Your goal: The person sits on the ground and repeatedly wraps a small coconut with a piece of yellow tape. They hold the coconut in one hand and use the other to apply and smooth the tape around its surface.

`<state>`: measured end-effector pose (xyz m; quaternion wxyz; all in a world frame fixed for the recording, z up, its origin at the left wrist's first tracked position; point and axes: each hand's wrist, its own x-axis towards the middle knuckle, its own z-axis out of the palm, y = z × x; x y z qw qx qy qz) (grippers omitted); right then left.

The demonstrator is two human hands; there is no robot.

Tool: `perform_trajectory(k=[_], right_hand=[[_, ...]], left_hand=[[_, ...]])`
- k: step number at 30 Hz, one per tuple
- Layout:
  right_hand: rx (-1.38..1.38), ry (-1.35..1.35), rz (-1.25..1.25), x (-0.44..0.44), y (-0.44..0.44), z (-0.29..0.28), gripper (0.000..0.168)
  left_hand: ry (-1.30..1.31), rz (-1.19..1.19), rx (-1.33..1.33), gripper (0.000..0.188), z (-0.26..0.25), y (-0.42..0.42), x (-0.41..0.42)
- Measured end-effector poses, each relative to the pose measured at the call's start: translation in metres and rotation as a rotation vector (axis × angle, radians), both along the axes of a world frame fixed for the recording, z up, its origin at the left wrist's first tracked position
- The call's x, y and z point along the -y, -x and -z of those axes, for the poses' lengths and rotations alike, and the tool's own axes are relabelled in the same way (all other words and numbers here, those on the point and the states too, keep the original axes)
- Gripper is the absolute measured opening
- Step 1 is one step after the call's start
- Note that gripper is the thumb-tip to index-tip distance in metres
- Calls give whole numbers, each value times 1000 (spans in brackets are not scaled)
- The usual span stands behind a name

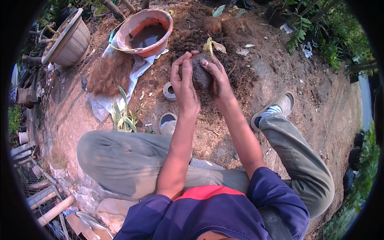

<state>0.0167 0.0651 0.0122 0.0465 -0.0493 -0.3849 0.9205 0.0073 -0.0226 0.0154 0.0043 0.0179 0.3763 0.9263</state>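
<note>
A dark, rounded ball of wet soil point(201, 73) sits between my two palms, held above the ground in front of me. My left hand point(185, 79) wraps its left side, fingers pointing up. On the opposite side my right hand point(219, 76) presses against it, thumb across the upper face. Mud smears both hands. A small plant with pale yellowish leaves point(214, 46) rises from the top of the ball; its base is partly hidden by my right fingers. Loose dark soil mixed with brown fibre point(237, 72) lies beneath and beyond my hands.
An orange plastic bucket point(143, 33) of murky water stands at the upper left. Beside it, brown coconut fibre point(111, 73) lies on a plastic sheet point(103, 106). Near my left knee are variegated snake plant leaves point(123, 118). A ring-shaped grey object point(169, 91) and a large planter point(69, 42) are also around.
</note>
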Motion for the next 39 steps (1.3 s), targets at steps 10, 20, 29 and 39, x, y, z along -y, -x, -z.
perform_trajectory(k=[10, 20, 29, 39], right_hand=[[-1, 16, 55, 0, -3, -5, 28], [16, -71, 104, -3, 0, 2, 22], [181, 215, 91, -10, -2, 3, 28], [246, 190, 154, -5, -8, -18, 29]], left_hand=[[346, -25, -204, 31, 2, 0, 2], [388, -2, -214, 39, 7, -1, 1], [639, 211, -362, 74, 4, 6, 5], [797, 197, -479, 78, 2, 6, 9]])
